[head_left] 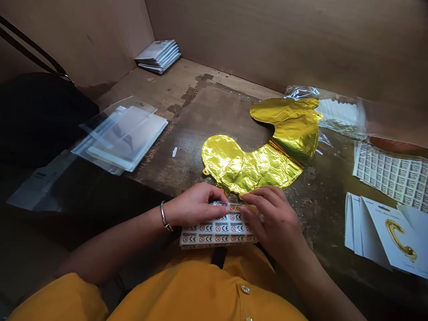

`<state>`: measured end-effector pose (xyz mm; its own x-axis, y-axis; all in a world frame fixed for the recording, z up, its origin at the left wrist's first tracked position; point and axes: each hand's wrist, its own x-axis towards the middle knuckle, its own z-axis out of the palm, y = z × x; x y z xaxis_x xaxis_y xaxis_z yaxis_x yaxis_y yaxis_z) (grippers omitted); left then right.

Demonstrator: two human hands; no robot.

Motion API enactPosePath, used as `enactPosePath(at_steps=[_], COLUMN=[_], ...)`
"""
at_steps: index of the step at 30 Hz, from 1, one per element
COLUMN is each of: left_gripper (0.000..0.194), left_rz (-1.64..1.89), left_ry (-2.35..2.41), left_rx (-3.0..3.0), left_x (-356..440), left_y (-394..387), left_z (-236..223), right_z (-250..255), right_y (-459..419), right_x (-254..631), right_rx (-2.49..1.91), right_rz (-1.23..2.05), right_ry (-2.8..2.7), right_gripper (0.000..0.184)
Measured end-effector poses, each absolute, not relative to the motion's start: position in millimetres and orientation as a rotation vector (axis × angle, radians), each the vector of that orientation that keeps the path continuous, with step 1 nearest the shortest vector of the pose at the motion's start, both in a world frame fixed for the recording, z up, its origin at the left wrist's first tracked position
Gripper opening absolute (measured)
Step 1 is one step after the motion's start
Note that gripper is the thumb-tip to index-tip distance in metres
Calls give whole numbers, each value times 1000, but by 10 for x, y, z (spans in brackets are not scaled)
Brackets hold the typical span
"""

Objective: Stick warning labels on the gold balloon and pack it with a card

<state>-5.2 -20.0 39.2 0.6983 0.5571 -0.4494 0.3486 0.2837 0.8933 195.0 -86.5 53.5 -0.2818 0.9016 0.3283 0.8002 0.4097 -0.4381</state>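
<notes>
The sheet of CE warning labels (217,229) lies at 6 o'clock, close to the person's body and held up at its far edge by both hands. Rows of small labels on it show a red prohibition circle beside a CE mark. The left hand (195,205), with a silver bangle (165,216) on its wrist, pinches narrowly at the sheet's upper edge. The right hand (271,218) curves in from the other side, its fingertips (249,198) closing on the same edge in a similar narrow hold. Between them, a shiny strip and a tan strip show along that edge, but the fingers hide too much to tell whether a label is coming away.

Just beyond the hands, at 12 o'clock, a crumpled gold foil balloon (257,154) lies flat on the worn wooden tabletop (207,111). A second sheet of small printed labels (389,176) lies at 2 o'clock, and fanned cards printed with a gold letter shape (384,234) lie at 3 o'clock. Clear plastic bags (120,138) are piled at 10 o'clock, beside a black bag (40,116). A stack of packets (158,56) sits in the far corner at 11 o'clock.
</notes>
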Motion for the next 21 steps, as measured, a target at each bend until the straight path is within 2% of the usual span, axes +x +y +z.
enactPosePath(at_steps=[5,11,17,21], left_gripper=[20,18,16,19], left_rz=[174,193,155,137], left_ry=[850,833,833,841], left_rx=[1338,1302,1105,984], left_x=[-56,-47,-47,-46], left_y=[-214,-216,-195,-184], left_z=[357,314,286,285], right_z=[520,503,420,387], right_y=[-823,-880,-966,-942], right_x=[1890,1911,1975,1997], right_rx=[-1419,-1351,-1144,-1093], right_rz=[255,37,-143,-202], right_ry=[-2154,-2258,-2356,-2382], right_gripper=[8,10,27,27])
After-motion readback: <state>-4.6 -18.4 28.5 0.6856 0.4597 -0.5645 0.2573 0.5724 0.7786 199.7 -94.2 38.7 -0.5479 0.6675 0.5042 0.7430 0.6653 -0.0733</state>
